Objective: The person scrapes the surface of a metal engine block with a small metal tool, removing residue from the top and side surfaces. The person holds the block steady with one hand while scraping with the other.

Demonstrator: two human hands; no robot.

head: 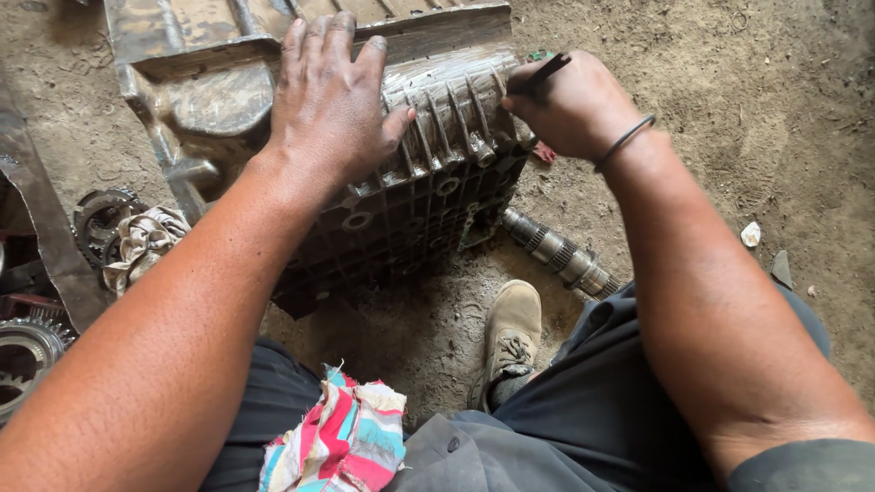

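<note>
**Both hands on the ribbed casing**

I see my left hand spread wide and laid flat on top of a greasy ribbed metal casing, fingers pointing away from me, gripping nothing. The casing stands tilted on the dirt floor, just ahead of my knees, with a dented metal tray touching its far side. My right hand is closed tightly on a thin dark tool (I cannot tell what kind), with its tip at the casing's upper right corner. A dark band circles that wrist.

A splined steel shaft lies on the floor beside the casing, near my tan shoe. A striped pink and blue rag rests on my lap. At the left edge sit gears and a crumpled dirty cloth.
</note>
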